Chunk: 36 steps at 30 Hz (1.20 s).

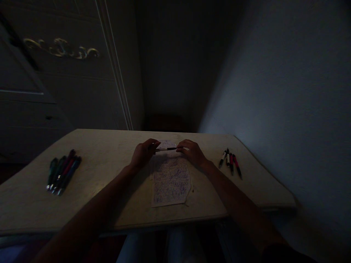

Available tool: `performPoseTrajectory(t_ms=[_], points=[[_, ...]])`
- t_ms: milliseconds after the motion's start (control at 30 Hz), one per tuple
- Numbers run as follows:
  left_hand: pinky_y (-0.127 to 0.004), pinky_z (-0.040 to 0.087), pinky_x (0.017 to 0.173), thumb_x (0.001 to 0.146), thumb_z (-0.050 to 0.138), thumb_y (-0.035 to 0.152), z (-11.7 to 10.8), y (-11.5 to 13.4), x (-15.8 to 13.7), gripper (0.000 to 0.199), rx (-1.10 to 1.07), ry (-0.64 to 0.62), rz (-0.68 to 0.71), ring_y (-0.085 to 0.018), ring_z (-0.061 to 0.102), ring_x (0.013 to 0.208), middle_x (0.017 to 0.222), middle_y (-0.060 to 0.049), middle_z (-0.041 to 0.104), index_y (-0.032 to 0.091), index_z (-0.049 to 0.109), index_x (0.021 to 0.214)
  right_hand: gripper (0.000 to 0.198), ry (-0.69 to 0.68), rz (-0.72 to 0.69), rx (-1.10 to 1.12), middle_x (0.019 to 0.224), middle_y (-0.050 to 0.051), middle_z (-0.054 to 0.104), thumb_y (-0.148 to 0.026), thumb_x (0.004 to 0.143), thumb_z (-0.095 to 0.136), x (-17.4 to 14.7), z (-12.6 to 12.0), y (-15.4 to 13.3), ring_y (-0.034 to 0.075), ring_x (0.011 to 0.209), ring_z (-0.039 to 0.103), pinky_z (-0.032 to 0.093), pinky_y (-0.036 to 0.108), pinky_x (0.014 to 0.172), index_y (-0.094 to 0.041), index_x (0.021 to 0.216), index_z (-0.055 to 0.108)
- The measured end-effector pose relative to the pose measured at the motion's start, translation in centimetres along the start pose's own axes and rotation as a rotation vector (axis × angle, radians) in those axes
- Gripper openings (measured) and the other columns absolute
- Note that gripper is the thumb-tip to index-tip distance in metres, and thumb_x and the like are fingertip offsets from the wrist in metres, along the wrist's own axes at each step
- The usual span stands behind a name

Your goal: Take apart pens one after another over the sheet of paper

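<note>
Dim room, pale table [109, 204] across the lower half of the frame, cabinet [63, 84] upper left. Scribbled paper [170, 180] lies centre. Our left hand [143, 153] and right hand [193, 152] sit above its top edge, fingers pinched on opposite ends of one pen [166, 149], held level. Dark pens [62, 171] lie at left, smaller pen group [230, 162] at right.

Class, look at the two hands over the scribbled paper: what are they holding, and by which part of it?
A pen, held level above the paper: the left hand grips one end, the right hand the other.
</note>
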State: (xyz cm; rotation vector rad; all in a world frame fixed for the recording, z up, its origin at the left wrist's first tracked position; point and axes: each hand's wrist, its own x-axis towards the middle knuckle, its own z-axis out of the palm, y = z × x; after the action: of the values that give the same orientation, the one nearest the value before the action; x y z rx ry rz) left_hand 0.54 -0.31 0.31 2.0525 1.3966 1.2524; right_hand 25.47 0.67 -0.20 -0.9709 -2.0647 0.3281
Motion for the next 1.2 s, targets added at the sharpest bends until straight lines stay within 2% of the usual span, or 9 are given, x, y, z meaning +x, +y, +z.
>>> performPoseTrajectory(t_ms=[267,400,533,667,767,933,1200], points=[[-0.027,0.050,0.065,0.086,0.057,0.051,-0.2,-0.9,0.3,0.034,-0.006,0.073,0.024,-0.018,0.067,0.069,0.084,-0.005,0.074,0.019,0.069,0.087,0.011,0.022,0.175,-0.132,0.089,0.007,0.073,-0.020,0.085,0.069,-0.1,-1.6,2.2,0.020,0.084,0.067,0.050,0.032,0.081,-0.020,0.092,0.077],[-0.025,0.049,0.056,0.085,0.060,0.047,-0.1,-1.0,0.4,0.029,-0.053,0.089,0.013,-0.014,0.060,0.055,0.080,-0.004,0.072,0.019,0.068,0.086,0.017,0.074,0.260,-0.206,0.089,0.007,0.070,-0.014,0.080,0.070,-0.4,-2.1,3.1,0.018,0.081,0.065,0.050,0.032,0.080,-0.019,0.094,0.077],[-0.026,0.048,0.052,0.083,0.063,0.044,0.0,-0.7,0.3,0.027,-0.128,0.105,0.016,-0.011,0.054,0.044,0.072,-0.002,0.068,0.018,0.067,0.086,0.019,0.013,0.316,-0.241,0.086,0.006,0.068,-0.009,0.076,0.067,-0.9,-1.9,4.1,0.018,0.079,0.063,0.049,0.031,0.080,-0.018,0.090,0.077],[-0.025,0.050,0.054,0.082,0.064,0.041,0.1,-0.4,0.3,0.025,-0.183,0.139,0.052,-0.012,0.060,0.051,0.075,-0.002,0.068,0.017,0.066,0.088,0.016,-0.049,0.295,-0.259,0.080,0.004,0.069,-0.012,0.081,0.061,-1.1,-1.7,4.8,0.018,0.080,0.062,0.048,0.031,0.079,-0.018,0.083,0.076],[-0.025,0.051,0.058,0.081,0.065,0.039,0.0,-0.2,0.4,0.025,-0.203,0.173,0.060,-0.012,0.062,0.055,0.077,-0.003,0.068,0.016,0.065,0.089,0.021,-0.051,0.275,-0.274,0.085,0.006,0.070,-0.011,0.083,0.057,-1.1,-1.6,4.9,0.018,0.081,0.062,0.048,0.030,0.080,-0.017,0.090,0.076],[-0.024,0.050,0.055,0.081,0.065,0.040,-0.1,-0.3,0.6,0.027,-0.280,0.200,-0.050,-0.014,0.063,0.057,0.065,-0.001,0.064,0.015,0.063,0.090,0.024,-0.051,0.296,-0.281,0.098,0.010,0.072,-0.008,0.082,0.060,-1.0,-1.7,4.6,0.019,0.090,0.065,0.048,0.032,0.088,-0.017,0.099,0.075],[-0.023,0.050,0.052,0.079,0.066,0.042,0.0,-0.3,0.8,0.029,-0.339,0.210,-0.103,-0.013,0.062,0.056,0.064,-0.001,0.063,0.015,0.062,0.088,0.020,-0.049,0.280,-0.243,0.097,0.009,0.072,-0.010,0.082,0.062,-1.1,-1.8,4.5,0.020,0.090,0.066,0.049,0.035,0.087,-0.017,0.096,0.075]])
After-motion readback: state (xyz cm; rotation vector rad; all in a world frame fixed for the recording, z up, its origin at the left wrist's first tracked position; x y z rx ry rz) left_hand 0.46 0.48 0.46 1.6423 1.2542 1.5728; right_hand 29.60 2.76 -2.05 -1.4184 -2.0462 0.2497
